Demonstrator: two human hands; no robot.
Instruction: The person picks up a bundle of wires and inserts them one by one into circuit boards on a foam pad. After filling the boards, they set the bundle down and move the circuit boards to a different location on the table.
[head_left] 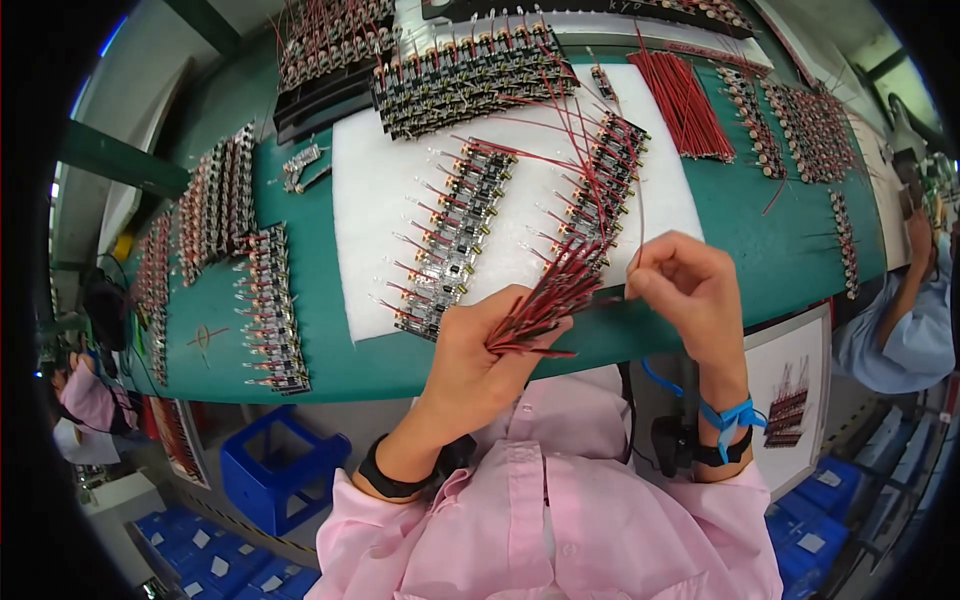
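My left hand (478,352) grips a bundle of short red wires (548,300) that fans out up and to the right over the table's front edge. My right hand (690,285) pinches the end of a single red wire (640,215) beside the bundle's tips. Just beyond both hands, rows of small circuit boards with red leads (455,235) lie on a white foam sheet (375,190). A second row of boards (600,190) lies to the right of the first on that sheet.
The green table (770,235) carries several more board rows at left (268,310), back (470,75) and right (810,130), and a loose pile of red wires (685,100). A blue stool (275,465) stands below left. Another person's arm (915,280) works at the right.
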